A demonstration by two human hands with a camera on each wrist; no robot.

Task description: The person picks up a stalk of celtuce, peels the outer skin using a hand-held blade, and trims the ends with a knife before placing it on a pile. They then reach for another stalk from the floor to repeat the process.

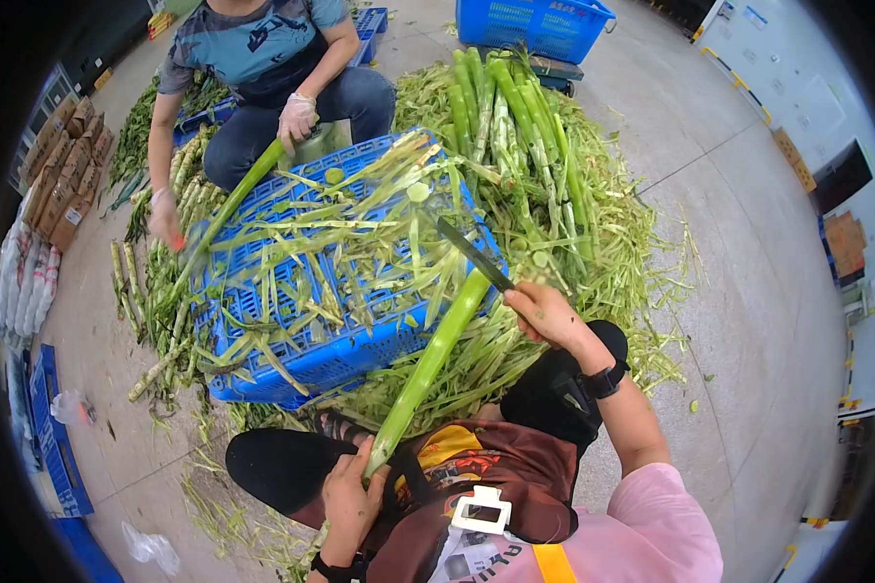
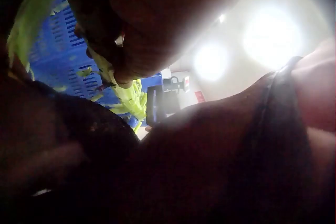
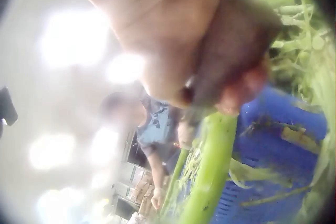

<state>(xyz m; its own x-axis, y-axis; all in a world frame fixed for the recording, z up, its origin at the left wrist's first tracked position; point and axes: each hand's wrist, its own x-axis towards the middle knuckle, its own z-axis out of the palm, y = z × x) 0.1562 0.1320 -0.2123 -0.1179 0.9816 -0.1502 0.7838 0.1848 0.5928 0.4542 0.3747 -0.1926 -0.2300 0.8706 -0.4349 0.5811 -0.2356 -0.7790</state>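
- Held slantwise in front of the body: a green stalk (image 1: 423, 374), with lower end at the left hand (image 1: 352, 500) and upper end just beside the right hand (image 1: 549, 316).
- Rising from the left hand, away from the lap, along the near corner of a blue crate (image 1: 335, 364).
- Around the lower end, closed in a grip with the left hand; too dark in the left wrist view for telling each finger.
- Gripped in the right hand, with fingers curled round the handle: a knife (image 1: 472, 253), its blade pointing up and to the left, by the stalk's upper end. Impossible to tell exactly if touching the stalk with the blade.
- Spread over the crate: many thin peel strips (image 1: 350, 214) and some round cut slices (image 1: 418, 191).
- Beyond the right hand, lying together on a large heap of peelings (image 1: 632, 262): several thick peeled stalks (image 1: 506, 107).
- Across the crate, crouching: another person (image 1: 262, 58), with a long stalk (image 1: 253, 185) held at its upper end in one gloved hand (image 1: 298, 117).
- To the left of the crate, on the floor: a pile of rougher stalks (image 1: 160, 321).
- Farther back: a blue basket (image 1: 530, 29) behind the peeled stalks, and stacked cardboard boxes (image 1: 68, 185) at the far left.
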